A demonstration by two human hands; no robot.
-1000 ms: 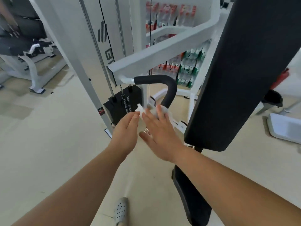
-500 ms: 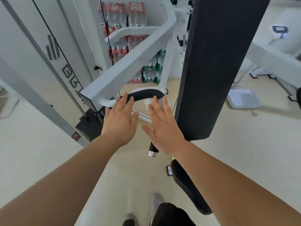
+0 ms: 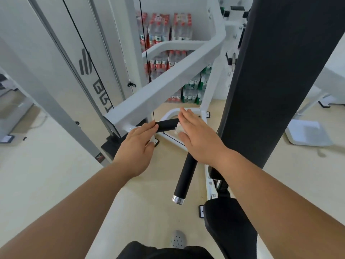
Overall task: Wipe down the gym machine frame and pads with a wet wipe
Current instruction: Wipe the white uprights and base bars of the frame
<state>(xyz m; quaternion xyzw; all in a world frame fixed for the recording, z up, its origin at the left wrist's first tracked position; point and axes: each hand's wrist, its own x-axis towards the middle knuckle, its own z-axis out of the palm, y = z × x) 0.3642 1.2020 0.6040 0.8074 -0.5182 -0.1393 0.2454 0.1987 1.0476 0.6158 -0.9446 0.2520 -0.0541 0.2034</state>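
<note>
Head view: near, the black handle (image 3: 183, 176) juts toward us. At its bend the right hand (image 3: 198, 139), fingers flat, presses the wet wipe (image 3: 178, 128) on; left hand (image 3: 136, 144) lies open beside. Handle-wiping step, I'd say; next, wrap and slide along. Beyond, white frame (image 3: 164, 86).

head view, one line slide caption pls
Right hand presses a wet wipe on the black handle; left hand alongside.

Partial grey letters "BG" on the white shroud panel (image 3: 97, 79).
</note>
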